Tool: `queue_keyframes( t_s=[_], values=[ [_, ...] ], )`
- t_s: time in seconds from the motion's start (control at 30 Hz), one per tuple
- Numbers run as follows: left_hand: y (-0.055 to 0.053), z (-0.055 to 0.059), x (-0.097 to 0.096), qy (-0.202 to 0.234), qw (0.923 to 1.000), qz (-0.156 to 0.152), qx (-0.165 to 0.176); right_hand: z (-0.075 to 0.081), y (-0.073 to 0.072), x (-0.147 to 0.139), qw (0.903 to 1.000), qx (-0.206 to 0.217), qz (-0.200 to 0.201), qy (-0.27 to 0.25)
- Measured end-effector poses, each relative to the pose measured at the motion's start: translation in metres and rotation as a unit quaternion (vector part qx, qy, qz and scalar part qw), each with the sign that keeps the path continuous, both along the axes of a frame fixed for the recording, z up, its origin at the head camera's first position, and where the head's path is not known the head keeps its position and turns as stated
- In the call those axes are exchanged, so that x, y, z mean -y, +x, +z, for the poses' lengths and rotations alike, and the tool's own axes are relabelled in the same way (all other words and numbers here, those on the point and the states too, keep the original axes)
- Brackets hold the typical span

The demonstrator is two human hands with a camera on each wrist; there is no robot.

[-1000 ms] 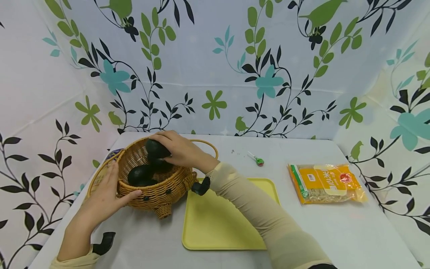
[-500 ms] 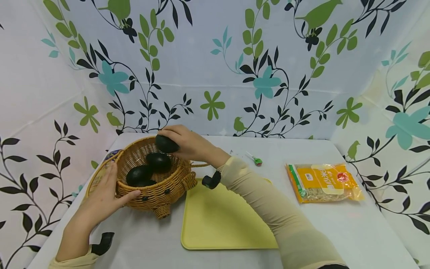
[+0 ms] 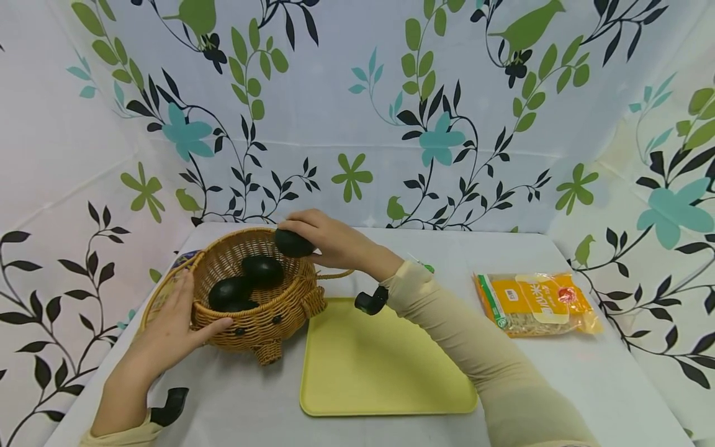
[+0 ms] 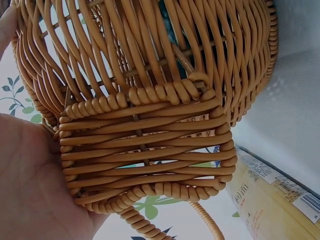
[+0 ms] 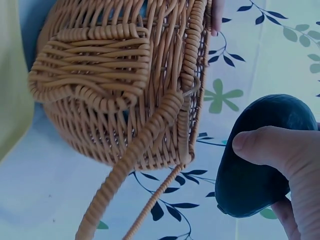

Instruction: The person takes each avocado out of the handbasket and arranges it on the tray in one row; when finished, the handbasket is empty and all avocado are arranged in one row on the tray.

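My right hand (image 3: 341, 243) holds a dark green avocado (image 3: 293, 243) over the right rim of a wicker basket (image 3: 262, 323). In the right wrist view the thumb lies across the avocado (image 5: 255, 170), apart from the basket (image 5: 100, 70). Inside the basket are more dark avocados (image 3: 262, 270), the lowest partly hidden. My left hand (image 3: 170, 329) rests against the basket's left side, fingers straight and thumb spread along the front. The left wrist view shows the palm (image 4: 30, 175) touching a woven flap (image 4: 145, 150) on the basket's side.
A yellow tray (image 3: 385, 372) lies right of the basket. Farther right is an orange bag of grain (image 3: 536, 304). A lollipop (image 3: 428, 268) is mostly hidden behind the right arm. Left of the basket stands a yellowish printed package (image 4: 265, 195). The basket's handle (image 3: 335, 274) hangs out to the right.
My right hand has lifted the avocado out of the basket and moved it right, past the rim. The basket handle has dropped to the right. The left hand stays in place.
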State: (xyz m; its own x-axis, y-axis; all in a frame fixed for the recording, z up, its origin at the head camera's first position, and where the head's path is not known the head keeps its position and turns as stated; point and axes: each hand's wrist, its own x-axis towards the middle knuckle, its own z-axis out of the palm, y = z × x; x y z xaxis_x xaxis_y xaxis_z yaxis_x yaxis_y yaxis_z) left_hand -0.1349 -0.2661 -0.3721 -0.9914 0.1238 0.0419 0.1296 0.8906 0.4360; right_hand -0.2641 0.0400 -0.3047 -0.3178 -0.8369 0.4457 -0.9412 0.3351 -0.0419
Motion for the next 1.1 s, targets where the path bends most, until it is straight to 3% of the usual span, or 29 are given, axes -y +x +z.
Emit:
queue_keyframes(
  t_s=[0.33, 0.67, 1.1],
  values=[
    [0.000, -0.002, 0.001, -0.004, 1.0000, 0.005, 0.007, -0.004, 0.006, -0.037, 0.9996, -0.014, 0.022, 0.009],
    [0.001, -0.002, 0.001, -0.006, 0.9999, 0.006, 0.007, -0.014, 0.011, -0.073, 0.9988, -0.037, 0.016, 0.028],
    [0.000, 0.001, 0.000, -0.009, 0.9999, 0.003, 0.008, -0.027, 0.023, -0.119, 0.9974, -0.030, -0.011, 0.064]
  ],
)
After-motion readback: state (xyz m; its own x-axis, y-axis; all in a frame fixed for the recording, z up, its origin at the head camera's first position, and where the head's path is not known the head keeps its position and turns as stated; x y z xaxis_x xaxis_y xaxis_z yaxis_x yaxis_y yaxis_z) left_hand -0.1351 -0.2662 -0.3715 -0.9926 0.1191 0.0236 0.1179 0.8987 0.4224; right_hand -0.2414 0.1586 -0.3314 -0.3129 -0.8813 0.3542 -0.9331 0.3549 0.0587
